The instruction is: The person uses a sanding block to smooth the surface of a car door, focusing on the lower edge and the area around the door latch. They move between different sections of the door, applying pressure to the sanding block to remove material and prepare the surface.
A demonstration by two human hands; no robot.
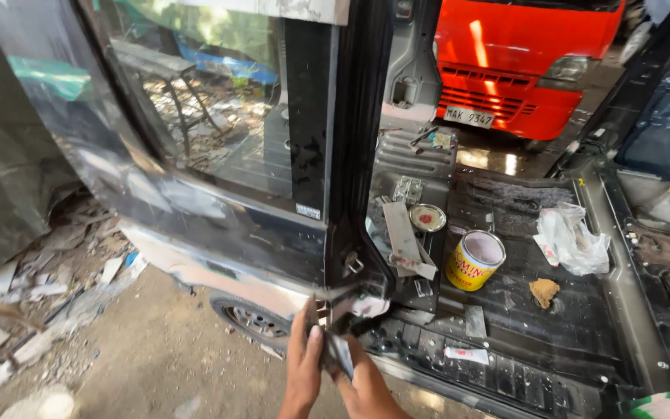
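Beside black van floor, both hands grip metal bracket

You had the stripped van floor as your surface. On it stood an open yellow can, its round lid lying close by, with a crumpled plastic bag, a tan rag and flat metal strips.

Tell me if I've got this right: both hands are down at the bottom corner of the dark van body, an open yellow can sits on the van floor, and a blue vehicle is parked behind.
Not quite. The head view shows the vehicle behind is red, not blue. The rest holds: the left hand and right hand are at the bottom corner of the dark van body, and the open yellow can sits on the van floor.
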